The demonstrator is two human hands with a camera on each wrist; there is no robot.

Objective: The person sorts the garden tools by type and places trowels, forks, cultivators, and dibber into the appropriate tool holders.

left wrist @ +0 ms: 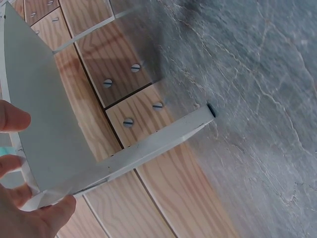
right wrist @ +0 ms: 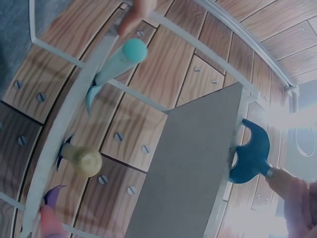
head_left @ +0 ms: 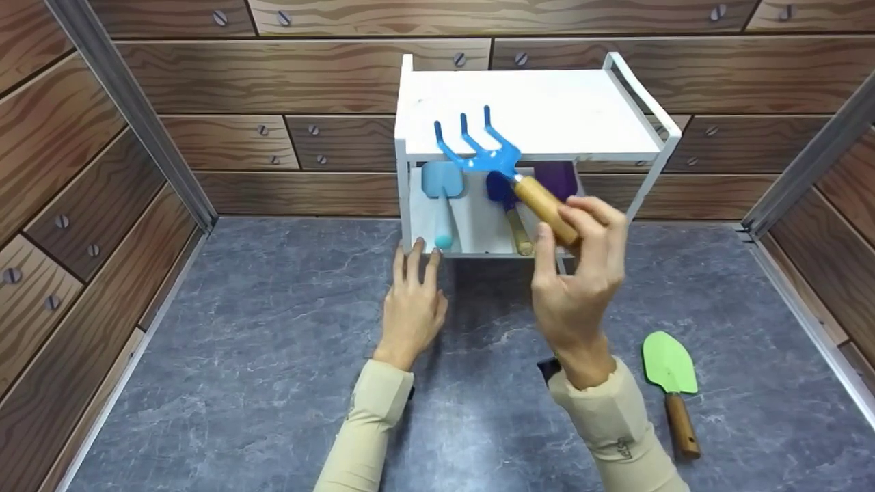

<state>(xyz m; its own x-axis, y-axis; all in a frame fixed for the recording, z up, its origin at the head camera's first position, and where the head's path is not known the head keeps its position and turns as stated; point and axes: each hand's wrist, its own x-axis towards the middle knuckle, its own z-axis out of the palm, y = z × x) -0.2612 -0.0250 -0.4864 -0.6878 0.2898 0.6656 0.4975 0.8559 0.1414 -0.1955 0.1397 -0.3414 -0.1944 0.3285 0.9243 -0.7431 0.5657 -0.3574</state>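
My right hand (head_left: 581,266) pinches the wooden handle of a blue three-pronged hand rake (head_left: 489,160), its prongs raised before the top shelf of a white two-tier rack (head_left: 533,109). At the lower tier's front left corner, my left hand (head_left: 413,311) holds the rack's edge, as the left wrist view shows with fingers (left wrist: 59,213) around the frame. On that tier lie a light blue shovel (head_left: 443,181), a dark blue trowel with a wooden handle (head_left: 517,229) and a purple tool (head_left: 557,179), whose handle my right hand hides in the head view.
A green trowel (head_left: 670,362) with a brown handle lies on the grey marbled floor (head_left: 273,355) at the right. Wood-patterned walls (head_left: 273,75) enclose the back and both sides, with metal rails (head_left: 130,102) at the corners.
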